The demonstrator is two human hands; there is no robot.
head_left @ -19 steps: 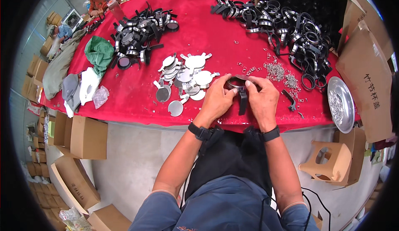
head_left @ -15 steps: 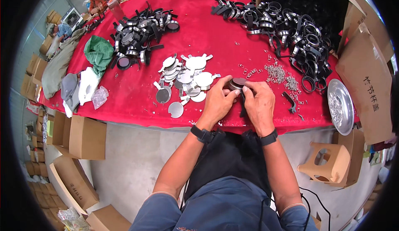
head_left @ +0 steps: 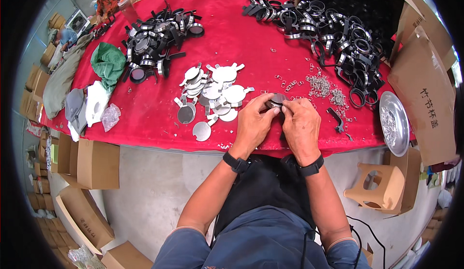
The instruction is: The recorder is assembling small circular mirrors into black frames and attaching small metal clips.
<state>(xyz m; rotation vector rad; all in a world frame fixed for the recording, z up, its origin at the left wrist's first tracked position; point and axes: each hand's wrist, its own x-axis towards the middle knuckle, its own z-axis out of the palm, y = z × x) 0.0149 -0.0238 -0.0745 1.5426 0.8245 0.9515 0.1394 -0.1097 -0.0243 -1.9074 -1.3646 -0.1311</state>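
My left hand (head_left: 252, 124) and my right hand (head_left: 301, 126) meet over the front of the red table (head_left: 232, 41). Both grip one small round part with a black band and a grey metal face (head_left: 275, 99), held between the fingertips. Just left of the hands lies a loose pile of flat silver discs with tabs (head_left: 212, 92). A heap of small metal clips (head_left: 321, 85) lies just beyond my right hand. A single black strap piece (head_left: 337, 119) rests to its right.
Piles of black ring parts sit at the back left (head_left: 157, 34) and back right (head_left: 333, 32). A silver tray (head_left: 394, 121) sits at the right edge, cardboard (head_left: 425, 104) behind it. A green cloth (head_left: 108, 63), boxes (head_left: 96, 162) and a small stool (head_left: 377, 191) surround the table.
Both hands have stayed together over the same spot. They have turned the round part slightly, so its grey face now shows at the fingertips.
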